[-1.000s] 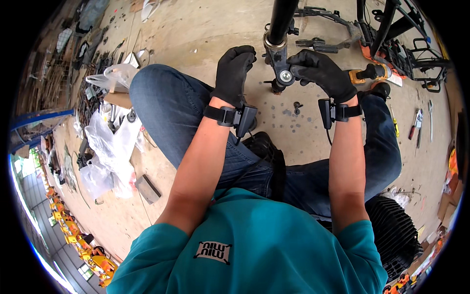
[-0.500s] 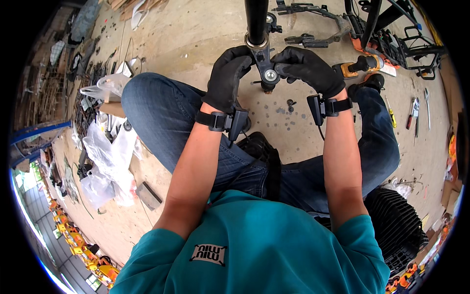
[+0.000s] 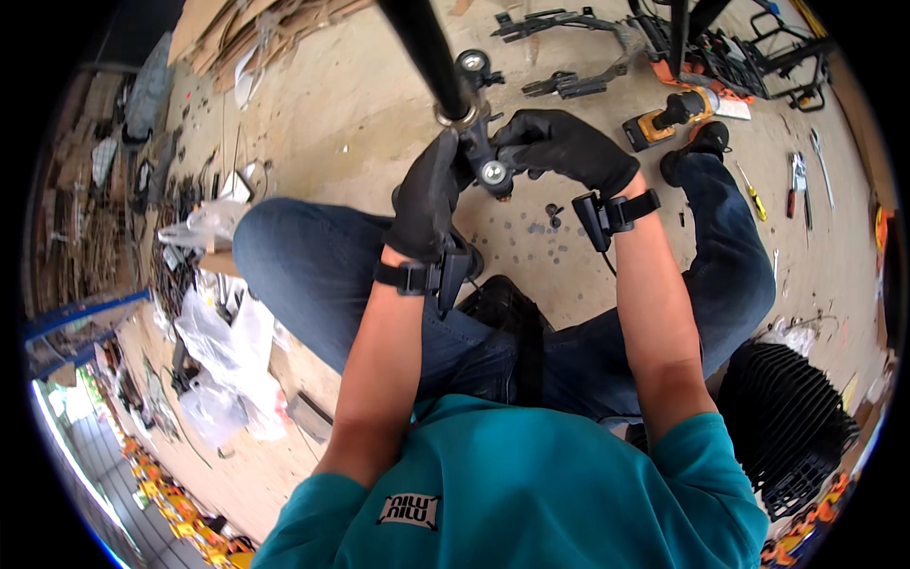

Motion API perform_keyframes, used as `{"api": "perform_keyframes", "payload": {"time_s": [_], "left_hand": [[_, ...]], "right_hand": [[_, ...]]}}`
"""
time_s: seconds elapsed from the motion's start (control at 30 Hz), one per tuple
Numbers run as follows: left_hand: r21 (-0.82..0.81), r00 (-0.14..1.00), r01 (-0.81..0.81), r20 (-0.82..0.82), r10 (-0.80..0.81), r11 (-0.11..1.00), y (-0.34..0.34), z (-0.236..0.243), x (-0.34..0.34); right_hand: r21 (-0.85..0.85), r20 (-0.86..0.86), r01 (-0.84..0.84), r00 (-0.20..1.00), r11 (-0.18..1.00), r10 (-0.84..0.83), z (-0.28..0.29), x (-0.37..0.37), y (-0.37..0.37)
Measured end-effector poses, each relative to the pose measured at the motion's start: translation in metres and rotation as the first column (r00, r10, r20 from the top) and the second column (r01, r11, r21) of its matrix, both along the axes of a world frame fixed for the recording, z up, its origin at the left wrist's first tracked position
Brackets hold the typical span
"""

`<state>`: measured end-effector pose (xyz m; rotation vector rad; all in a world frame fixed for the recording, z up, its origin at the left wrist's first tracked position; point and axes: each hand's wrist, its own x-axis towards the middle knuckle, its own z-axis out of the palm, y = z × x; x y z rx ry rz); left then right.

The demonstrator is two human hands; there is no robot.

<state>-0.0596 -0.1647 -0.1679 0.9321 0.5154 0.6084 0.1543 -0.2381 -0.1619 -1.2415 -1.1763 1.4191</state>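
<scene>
In front of me a black tube (image 3: pixel 424 52) slants down to a metal collar (image 3: pixel 457 114). Below the collar sits a dark fork clamp (image 3: pixel 481 142) with a shiny round bolt (image 3: pixel 493 174) at its near end and another bolt (image 3: pixel 473 62) at the far end. My left hand (image 3: pixel 425 194), in a black glove, is closed against the clamp's left side; its fingertips are partly hidden. From the right, my gloved right hand (image 3: pixel 569 150) pinches at the clamp's other side, fingers bent. Anything small between those fingers cannot be made out.
Small dark discs and a black fastener (image 3: pixel 554 211) lie on the floor between my legs. A yellow-black cordless drill (image 3: pixel 654 125) rests by my right foot, with a screwdriver (image 3: pixel 753 192) and pliers (image 3: pixel 797 180) beyond. Plastic bags (image 3: pixel 227 332) lie left; black frame parts (image 3: pixel 573 83) lie ahead.
The tube and clamp have shifted left and slightly nearer in view, and the tube leans more. Both hands stay at the clamp; the left has turned more upright along its side.
</scene>
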Motion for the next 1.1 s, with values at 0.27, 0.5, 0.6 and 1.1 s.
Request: {"api": "perform_keyframes", "payload": {"time_s": [0.27, 0.5, 0.6, 1.1], "left_hand": [[-0.013, 0.992, 0.12, 0.051, -0.119, 0.993, -0.011, 0.009, 0.013], [0.075, 0.973, 0.112, -0.212, -0.094, 0.991, -0.008, 0.004, 0.011], [0.071, 0.962, 0.096, -0.261, -0.074, 0.993, -0.009, 0.004, 0.012], [0.057, 0.969, 0.016, -0.247, -0.001, 0.998, -0.012, 0.007, 0.015]], "right_hand": [[0.012, -0.064, -0.008, 0.998, 1.0, 0.009, -0.006, 0.01, -0.003], [-0.003, -0.085, -0.017, 0.996, 1.0, 0.017, -0.012, 0.014, 0.0], [-0.018, -0.109, -0.02, 0.994, 1.0, 0.018, -0.015, 0.014, 0.001], [-0.558, 0.682, 0.561, 0.73, 0.612, -0.048, -0.268, 0.012, -0.087]]}}
